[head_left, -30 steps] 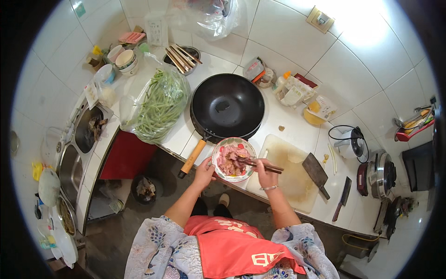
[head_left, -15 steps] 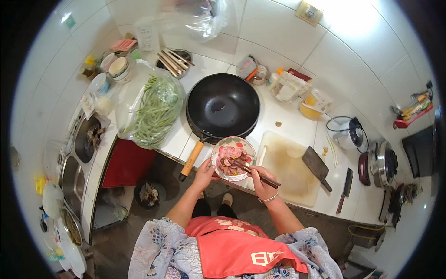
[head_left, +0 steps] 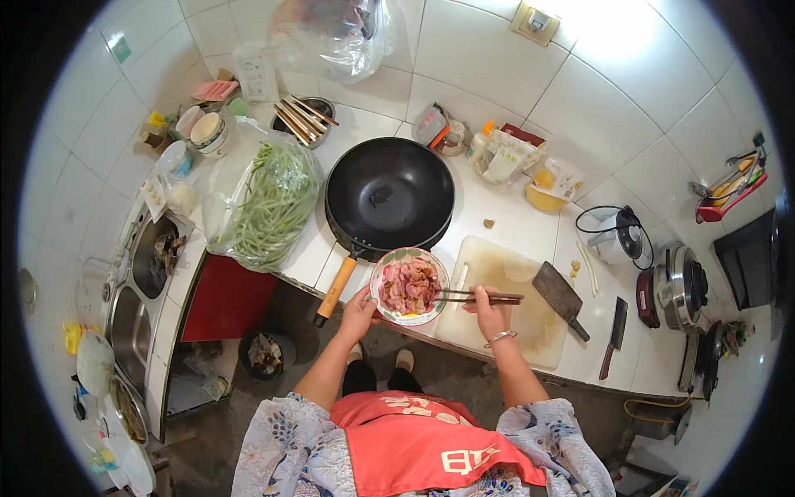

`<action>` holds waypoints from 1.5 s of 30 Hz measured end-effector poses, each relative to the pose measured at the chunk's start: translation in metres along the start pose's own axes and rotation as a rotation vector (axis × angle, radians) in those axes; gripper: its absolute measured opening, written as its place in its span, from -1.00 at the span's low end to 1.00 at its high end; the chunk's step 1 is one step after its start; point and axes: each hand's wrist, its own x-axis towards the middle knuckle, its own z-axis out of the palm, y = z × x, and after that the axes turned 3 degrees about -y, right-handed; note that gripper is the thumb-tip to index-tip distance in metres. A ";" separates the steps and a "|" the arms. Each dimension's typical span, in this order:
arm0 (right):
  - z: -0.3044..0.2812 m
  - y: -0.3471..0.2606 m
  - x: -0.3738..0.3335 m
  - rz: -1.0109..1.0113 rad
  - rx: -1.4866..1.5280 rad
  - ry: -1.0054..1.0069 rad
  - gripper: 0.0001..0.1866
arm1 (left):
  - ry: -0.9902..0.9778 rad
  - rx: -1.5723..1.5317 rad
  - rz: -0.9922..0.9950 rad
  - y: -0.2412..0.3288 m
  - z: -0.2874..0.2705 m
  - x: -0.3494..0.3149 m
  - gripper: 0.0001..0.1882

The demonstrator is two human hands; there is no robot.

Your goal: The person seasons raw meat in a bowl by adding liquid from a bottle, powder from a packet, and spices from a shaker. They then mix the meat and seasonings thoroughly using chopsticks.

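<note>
My left hand point(head_left: 359, 312) grips the left rim of a patterned bowl point(head_left: 444, 277) at the counter's front edge. Pieces of raw meat point(head_left: 407, 286), pink with browner bits, fill the bowl. In my right hand point(head_left: 490, 310) is a pair of dark chopsticks point(head_left: 503, 298), pointing left with their tips at the meat's right side. A black wok point(head_left: 389, 190) with a wooden handle point(head_left: 339, 286) stands just beyond the bowl; only a small dark wet patch shows on its bottom.
A bag of green beans point(head_left: 273, 203) lies left of the wok. On the right are a cutting board point(head_left: 497, 323), a cleaver point(head_left: 560, 300) on it, and a second knife point(head_left: 614, 338) near the front edge. A double sink point(head_left: 132, 323) is at far left, a waste bin point(head_left: 267, 354) below the counter.
My right hand has moved right and up, and the chopsticks have swung from slanting in the meat to nearly level. The bowl has shifted slightly left in the picture.
</note>
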 end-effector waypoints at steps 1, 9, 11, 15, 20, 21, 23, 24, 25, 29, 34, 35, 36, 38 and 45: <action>0.005 0.021 0.003 0.084 0.124 0.032 -0.73 | 0.004 0.004 0.002 -0.002 0.002 0.001 -0.53; 0.029 0.007 -0.008 0.016 0.264 -0.009 -0.74 | -0.010 -0.008 -0.045 0.007 0.001 -0.005 -0.55; 0.035 -0.012 -0.009 -0.015 0.212 -0.067 -0.74 | -0.018 -0.004 -0.031 0.005 0.000 -0.005 -0.55; 0.063 -0.003 -0.011 -0.213 0.025 -0.143 -0.74 | -0.013 -0.006 -0.032 0.007 0.003 -0.004 -0.54; 0.045 0.017 0.003 -0.064 -0.016 -0.142 -0.75 | -0.001 0.029 -0.037 0.002 0.001 0.001 -0.53; 0.032 0.016 0.003 -0.065 -0.022 -0.124 -0.74 | 0.011 0.043 -0.041 0.004 0.001 0.001 -0.53; 0.014 0.004 0.001 -0.034 0.011 -0.130 -0.72 | 0.032 0.010 -0.068 0.000 0.004 0.002 -0.53; 0.011 -0.004 -0.002 0.006 0.061 -0.143 -0.72 | -0.003 0.027 -0.045 -0.005 -0.004 0.004 -0.53; 0.008 -0.014 -0.005 0.019 0.105 -0.160 -0.72 | 0.007 0.010 -0.028 -0.003 -0.003 0.002 -0.52; 0.003 -0.019 -0.006 0.015 0.143 -0.055 -0.74 | 0.012 0.012 -0.029 -0.006 -0.003 0.004 -0.52; 0.026 0.013 0.003 0.043 0.038 0.046 -0.76 | 0.007 0.073 -0.059 -0.002 -0.003 0.001 -0.54; 0.031 0.032 0.008 0.022 0.123 0.075 -0.74 | 0.009 0.075 -0.053 -0.001 -0.002 0.001 -0.55; 0.033 0.049 0.012 0.084 0.215 0.119 -0.73 | 0.010 0.078 -0.046 0.001 0.000 0.000 -0.55; 0.037 0.059 0.019 0.198 0.398 0.201 -0.70 | 0.012 0.071 -0.033 0.002 0.001 -0.001 -0.56; 0.019 0.017 0.000 0.134 0.451 0.246 -0.67 | -0.021 0.021 -0.045 0.000 -0.004 0.000 -0.58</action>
